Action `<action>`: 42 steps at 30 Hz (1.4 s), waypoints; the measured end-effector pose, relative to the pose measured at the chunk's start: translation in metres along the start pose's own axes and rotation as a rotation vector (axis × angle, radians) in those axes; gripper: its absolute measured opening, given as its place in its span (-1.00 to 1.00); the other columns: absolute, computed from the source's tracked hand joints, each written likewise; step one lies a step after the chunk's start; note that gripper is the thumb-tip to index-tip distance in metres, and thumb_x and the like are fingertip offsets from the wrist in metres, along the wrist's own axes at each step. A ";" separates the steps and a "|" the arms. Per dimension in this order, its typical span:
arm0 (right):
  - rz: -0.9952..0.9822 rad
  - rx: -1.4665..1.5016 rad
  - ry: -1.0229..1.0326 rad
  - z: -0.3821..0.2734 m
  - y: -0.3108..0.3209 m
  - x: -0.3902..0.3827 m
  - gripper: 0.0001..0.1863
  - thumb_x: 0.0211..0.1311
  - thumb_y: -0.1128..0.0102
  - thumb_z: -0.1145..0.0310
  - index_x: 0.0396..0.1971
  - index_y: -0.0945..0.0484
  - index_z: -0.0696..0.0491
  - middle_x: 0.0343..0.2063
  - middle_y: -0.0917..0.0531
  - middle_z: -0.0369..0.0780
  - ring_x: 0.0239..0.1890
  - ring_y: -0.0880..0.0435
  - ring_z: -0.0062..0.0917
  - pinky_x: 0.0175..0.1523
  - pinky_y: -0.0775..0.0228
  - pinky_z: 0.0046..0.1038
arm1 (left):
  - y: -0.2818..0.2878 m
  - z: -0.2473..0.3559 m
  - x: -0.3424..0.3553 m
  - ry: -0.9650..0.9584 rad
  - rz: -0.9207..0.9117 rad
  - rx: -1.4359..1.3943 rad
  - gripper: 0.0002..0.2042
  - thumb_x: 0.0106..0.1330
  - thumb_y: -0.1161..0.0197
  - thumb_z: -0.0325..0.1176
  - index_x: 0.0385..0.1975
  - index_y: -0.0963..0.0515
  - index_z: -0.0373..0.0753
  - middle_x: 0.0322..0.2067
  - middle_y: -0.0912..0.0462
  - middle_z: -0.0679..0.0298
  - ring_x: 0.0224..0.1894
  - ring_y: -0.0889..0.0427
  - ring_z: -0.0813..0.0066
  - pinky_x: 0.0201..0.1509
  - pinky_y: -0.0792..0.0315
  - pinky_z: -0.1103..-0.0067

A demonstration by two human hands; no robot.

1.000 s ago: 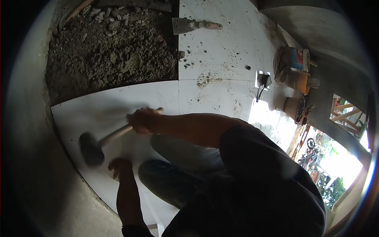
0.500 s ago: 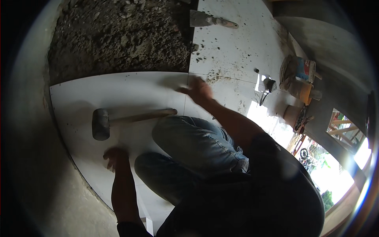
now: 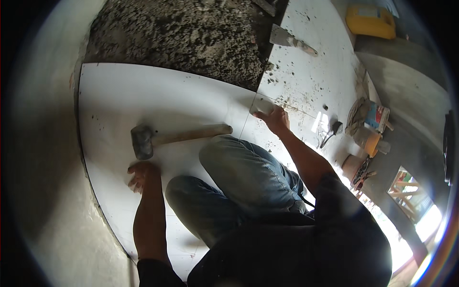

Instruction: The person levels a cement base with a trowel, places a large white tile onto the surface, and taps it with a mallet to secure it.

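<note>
A large white tile [image 3: 114, 91] lies beside a bed of rough, dark mortar [image 3: 172, 38]. A rubber mallet with a wooden handle [image 3: 142, 142] rests on it, its head toward the left. My left hand [image 3: 142, 176] is just below the mallet head, fingers spread on the tile. My right hand [image 3: 273, 117] is at the seam between tiles, right of the handle end, thumb and fingers apart at the surface. A scraper [image 3: 287, 39] lies at the upper edge of the dirt-speckled adjoining tile [image 3: 311, 67].
A grey wall [image 3: 52, 143] borders the left. At right are buckets and containers [image 3: 375, 117], a pot of tools [image 3: 354, 167] and a dark cable [image 3: 330, 138]. A yellow jug [image 3: 370, 21] sits at upper right. My bent knees [image 3: 239, 177] are on the tiles below the mallet.
My right hand has let go of the mallet, which lies flat, and has moved right to the seam. My left hand stays low on the tile. The view has shifted.
</note>
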State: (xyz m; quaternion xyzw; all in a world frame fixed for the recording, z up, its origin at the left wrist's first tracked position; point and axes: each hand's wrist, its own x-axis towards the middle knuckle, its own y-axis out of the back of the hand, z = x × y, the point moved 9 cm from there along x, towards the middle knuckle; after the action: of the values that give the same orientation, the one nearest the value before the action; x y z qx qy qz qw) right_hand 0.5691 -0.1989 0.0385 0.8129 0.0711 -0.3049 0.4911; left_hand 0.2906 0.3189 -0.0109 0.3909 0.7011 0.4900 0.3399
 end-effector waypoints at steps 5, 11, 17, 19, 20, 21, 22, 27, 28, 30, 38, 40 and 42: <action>-0.134 -0.222 -0.151 -0.034 -0.015 0.004 -0.31 -0.26 -0.47 -0.18 -0.27 -0.60 0.12 -0.39 -0.66 -0.14 -0.28 -0.63 -0.37 -0.16 -0.45 -0.32 | 0.002 -0.011 0.008 0.016 0.039 -0.248 -0.28 0.33 0.29 0.19 0.39 0.08 -0.13 0.42 0.22 0.04 0.44 0.25 -0.07 0.37 0.25 -0.05; -0.108 -0.091 -0.086 -0.015 -0.011 0.001 -0.28 -0.29 -0.48 -0.20 -0.27 -0.60 0.13 -0.35 -0.67 -0.10 -0.22 -0.65 -0.29 -0.11 -0.45 -0.26 | 0.013 -0.040 0.008 -0.474 0.001 -0.268 -0.23 0.35 0.33 0.25 0.41 0.11 -0.17 0.43 0.26 0.06 0.46 0.27 0.01 0.40 0.29 0.01; -0.037 -0.268 0.059 -0.053 -0.009 0.034 -0.37 -0.39 -0.53 -0.22 -0.73 -0.44 0.05 -0.73 -0.54 -0.25 -0.63 -0.51 -0.48 -0.43 -0.39 -0.37 | -0.034 -0.228 -0.007 -1.094 -0.046 -0.034 -0.14 0.28 0.07 0.26 0.42 0.20 -0.15 0.43 0.28 0.03 0.45 0.22 -0.01 0.40 0.08 0.05; -0.070 -0.310 0.121 -0.046 -0.023 0.048 -0.37 -0.38 -0.52 -0.22 -0.71 -0.48 0.08 -0.73 -0.56 -0.22 -0.63 -0.55 -0.46 -0.41 -0.41 -0.35 | -0.073 -0.318 -0.002 -1.022 -0.157 -0.051 -0.10 0.20 -0.07 0.21 0.41 0.14 -0.18 0.42 0.24 0.03 0.45 0.18 0.02 0.41 0.10 0.08; -0.062 -0.358 0.141 -0.029 -0.019 0.056 -0.36 -0.37 -0.52 -0.23 -0.69 -0.51 0.10 -0.74 -0.58 -0.19 -0.63 -0.58 -0.43 -0.40 -0.44 -0.34 | -0.070 -0.329 -0.023 -1.030 -0.204 0.005 -0.10 0.20 -0.08 0.20 0.41 0.14 -0.18 0.42 0.24 0.03 0.44 0.17 0.01 0.41 0.10 0.08; -0.080 -0.381 0.156 -0.019 -0.015 0.060 -0.31 -0.37 -0.48 -0.28 -0.65 -0.58 0.17 -0.79 -0.57 -0.16 -0.65 -0.62 -0.38 -0.38 -0.48 -0.29 | -0.067 -0.344 -0.039 -1.025 -0.231 0.041 -0.10 0.20 -0.08 0.20 0.41 0.14 -0.18 0.42 0.23 0.03 0.44 0.17 0.01 0.41 0.10 0.08; -0.086 -0.370 0.200 -0.017 -0.013 0.063 -0.31 -0.37 -0.48 -0.28 -0.65 -0.58 0.17 -0.79 -0.57 -0.16 -0.65 -0.62 -0.38 -0.38 -0.48 -0.29 | -0.065 -0.360 -0.048 -1.006 -0.251 0.060 -0.10 0.20 -0.09 0.19 0.40 0.14 -0.19 0.42 0.23 0.02 0.44 0.17 0.00 0.40 0.09 0.08; -0.037 -0.539 0.226 0.031 0.013 0.057 -0.08 -0.35 -0.39 -0.38 -0.24 -0.56 0.24 -0.28 -0.66 0.03 -0.18 -0.66 -0.17 -0.07 -0.49 -0.23 | -0.065 -0.378 -0.091 -1.013 -0.238 0.027 -0.11 0.20 -0.11 0.15 0.40 0.12 -0.20 0.41 0.22 0.01 0.44 0.16 -0.02 0.40 0.09 0.08; -0.030 -0.524 0.269 0.012 0.018 0.058 -0.08 -0.35 -0.39 -0.38 -0.24 -0.56 0.24 -0.28 -0.66 0.03 -0.18 -0.66 -0.17 -0.07 -0.49 -0.23 | -0.065 -0.374 -0.097 -1.030 -0.226 0.008 -0.11 0.20 -0.12 0.14 0.40 0.12 -0.21 0.41 0.21 0.00 0.44 0.16 -0.02 0.40 0.09 0.09; -0.136 -0.538 0.175 -0.005 0.016 0.035 0.04 -0.36 -0.40 -0.37 0.00 -0.42 0.22 0.01 -0.53 0.06 0.10 -0.50 -0.12 0.12 -0.39 -0.23 | -0.065 -0.384 -0.106 -1.040 -0.204 -0.018 -0.12 0.20 -0.13 0.13 0.40 0.12 -0.21 0.41 0.21 0.00 0.43 0.16 -0.03 0.40 0.09 0.09; -0.048 -0.780 0.980 -0.077 -0.009 0.018 0.22 -0.29 -0.56 0.16 0.40 0.10 -0.27 0.41 0.09 -0.10 0.39 0.03 -0.01 0.34 0.07 0.10 | -0.074 -0.379 -0.144 -1.101 -0.178 -0.183 -0.13 0.20 -0.17 0.06 0.39 0.10 -0.24 0.40 0.18 -0.03 0.43 0.15 -0.07 0.40 0.08 0.09; -0.322 -0.765 1.374 -0.088 -0.023 -0.008 0.16 -0.23 -0.52 0.33 0.40 0.07 -0.11 0.35 -0.05 0.06 0.39 0.00 -0.02 0.38 0.08 -0.10 | -0.075 -0.374 -0.155 -1.073 -0.200 -0.211 -0.13 0.21 -0.18 0.05 0.39 0.09 -0.25 0.40 0.18 -0.04 0.43 0.14 -0.07 0.40 0.08 0.10; -0.340 -0.985 1.375 -0.085 -0.031 -0.030 0.07 -0.10 -0.42 0.39 0.40 0.08 -0.08 0.35 0.01 0.11 0.39 0.05 0.03 0.36 0.08 -0.06 | -0.078 -0.384 -0.167 -0.959 -0.265 -0.228 -0.15 0.19 -0.21 0.01 0.36 0.04 -0.30 0.39 0.13 -0.05 0.42 0.13 -0.06 0.41 0.13 0.12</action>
State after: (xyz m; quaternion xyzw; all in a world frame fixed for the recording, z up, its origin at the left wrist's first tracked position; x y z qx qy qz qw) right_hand 0.5689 -0.1062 0.0606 0.4896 0.5974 0.2513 0.5833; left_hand 0.0207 -0.0066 0.0415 0.4400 0.4515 0.2816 0.7234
